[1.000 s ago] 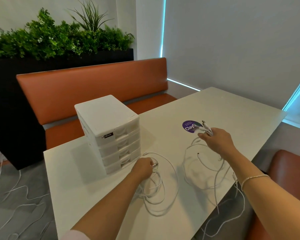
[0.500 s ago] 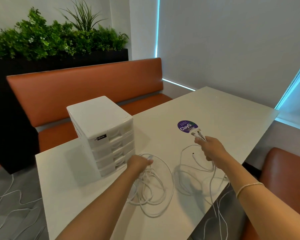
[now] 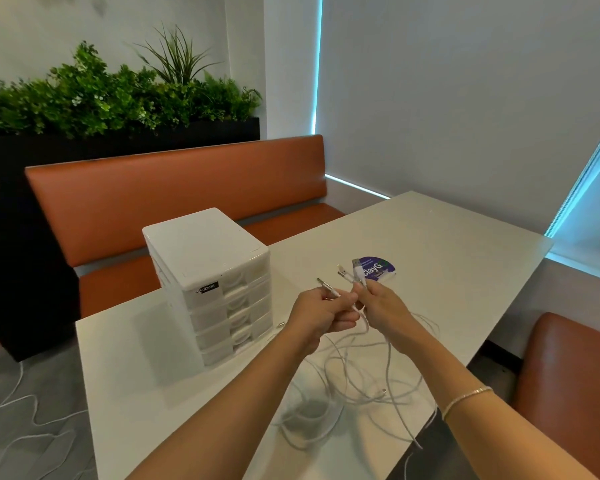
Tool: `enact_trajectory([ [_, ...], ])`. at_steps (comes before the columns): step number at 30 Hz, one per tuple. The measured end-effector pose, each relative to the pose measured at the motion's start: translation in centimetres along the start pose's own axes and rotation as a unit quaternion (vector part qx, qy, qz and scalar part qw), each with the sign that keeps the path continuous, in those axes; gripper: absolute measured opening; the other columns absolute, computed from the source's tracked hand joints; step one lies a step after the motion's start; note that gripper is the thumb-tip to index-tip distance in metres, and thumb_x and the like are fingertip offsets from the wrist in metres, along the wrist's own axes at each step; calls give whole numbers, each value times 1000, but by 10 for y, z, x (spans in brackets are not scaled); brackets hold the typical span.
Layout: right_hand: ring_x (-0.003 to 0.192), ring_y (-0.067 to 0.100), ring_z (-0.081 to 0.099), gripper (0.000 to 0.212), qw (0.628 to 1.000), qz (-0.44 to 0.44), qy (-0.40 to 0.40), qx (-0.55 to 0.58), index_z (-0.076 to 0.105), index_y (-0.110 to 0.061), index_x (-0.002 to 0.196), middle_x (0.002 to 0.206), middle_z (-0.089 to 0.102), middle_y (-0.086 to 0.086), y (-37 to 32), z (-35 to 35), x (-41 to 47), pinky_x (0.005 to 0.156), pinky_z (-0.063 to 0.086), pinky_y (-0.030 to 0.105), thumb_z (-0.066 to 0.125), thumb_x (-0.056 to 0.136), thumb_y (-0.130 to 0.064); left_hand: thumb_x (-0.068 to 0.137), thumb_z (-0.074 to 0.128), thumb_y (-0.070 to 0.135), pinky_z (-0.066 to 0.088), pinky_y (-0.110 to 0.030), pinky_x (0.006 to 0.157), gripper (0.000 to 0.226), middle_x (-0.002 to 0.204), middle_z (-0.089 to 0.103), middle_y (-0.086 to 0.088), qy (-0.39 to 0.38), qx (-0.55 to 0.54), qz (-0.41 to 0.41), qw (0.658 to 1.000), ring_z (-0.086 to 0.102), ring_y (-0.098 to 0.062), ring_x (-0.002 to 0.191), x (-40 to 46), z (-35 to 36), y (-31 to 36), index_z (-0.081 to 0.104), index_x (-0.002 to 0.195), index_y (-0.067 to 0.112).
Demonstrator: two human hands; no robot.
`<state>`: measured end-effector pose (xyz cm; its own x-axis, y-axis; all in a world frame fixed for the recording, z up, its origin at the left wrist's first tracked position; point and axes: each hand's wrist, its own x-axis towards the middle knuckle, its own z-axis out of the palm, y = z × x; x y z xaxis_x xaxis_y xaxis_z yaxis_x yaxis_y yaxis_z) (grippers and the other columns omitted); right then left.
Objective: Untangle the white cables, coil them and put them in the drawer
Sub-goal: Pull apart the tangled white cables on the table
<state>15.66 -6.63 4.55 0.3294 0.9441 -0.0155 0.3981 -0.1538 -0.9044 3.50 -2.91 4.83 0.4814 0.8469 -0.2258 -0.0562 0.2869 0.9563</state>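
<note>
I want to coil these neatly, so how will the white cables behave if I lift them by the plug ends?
Probably floppy: the white cables sag in loose overlapping loops below both hands. They will likely snag together. One strand hangs over the table edge and may drag.

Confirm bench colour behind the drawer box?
Orange-brown bench, head view, the only view; drawer box is white.

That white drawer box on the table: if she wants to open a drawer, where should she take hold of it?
Probably at the scooped recess in the middle of a drawer front, from the side facing her hands. The drawer box stands upright with four stacked drawers, all shut, each showing a curved finger notch there. Both hands are full of cables now.
</note>
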Motion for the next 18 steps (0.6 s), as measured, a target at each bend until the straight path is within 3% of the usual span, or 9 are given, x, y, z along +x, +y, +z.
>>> enact_trajectory([
  [2, 69, 12, 51, 32, 1000, -5, -22, -10, 56, -23, 79, 75, 58, -3, -1, 2, -3, 67, 41, 27, 36, 100, -37, 85, 67, 13, 57, -21, 58, 24, 75, 68, -9, 3, 24, 4, 1000, 67, -12, 56, -2, -1, 3, 61, 104, 1],
  [6, 54, 13, 51, 36, 999, 8, -50, 6, 57, -16, 91, 66, 57, 4, -7, 6, -9, 57, 46, 26, 31, 101, -39, 82, 70, 24, 51, -19, 57, 18, 79, 68, -5, 25, 70, 14, 997, 61, -12, 62, -5, -3, 6, 61, 95, 15],
  [10, 50, 10, 32, 34, 995, 25, -85, 45, 52, -16, 86, 61, 41, 1, -16, 5, -15, 45, 32, 21, 37, 97, -44, 85, 60, 44, 44, -23, 66, 23, 92, 62, 2, 43, 100, 32, 994, 52, -14, 78, -8, -7, 4, 60, 93, 23],
  [14, 44, 7, 26, 35, 991, 20, -113, 64, 51, -20, 76, 53, 37, -4, -26, 7, -20, 42, 24, 20, 37, 99, -42, 90, 41, 53, 53, -28, 85, 45, 113, 62, 2, -14, 15, 6, 1000, 60, -17, 104, -12, -4, 2, 57, 117, 22],
  [16, 43, 8, 24, 35, 989, 16, -144, 42, 50, -19, 74, 52, 33, -3, -29, 12, -22, 44, 21, 22, 34, 101, -34, 90, 39, 51, 52, -33, 92, 45, 111, 66, -2, -26, -74, -8, 997, 61, -20, 107, -13, 0, 4, 62, 110, 18],
  [18, 43, 8, 21, 33, 983, 22, -173, 47, 51, -18, 78, 53, 29, -1, -33, 18, -25, 45, 18, 22, 30, 102, -29, 91, 40, 49, 52, -31, 88, 44, 102, 72, -2, -18, -116, 3, 993, 65, -18, 100, -16, 5, 5, 69, 89, 17],
])
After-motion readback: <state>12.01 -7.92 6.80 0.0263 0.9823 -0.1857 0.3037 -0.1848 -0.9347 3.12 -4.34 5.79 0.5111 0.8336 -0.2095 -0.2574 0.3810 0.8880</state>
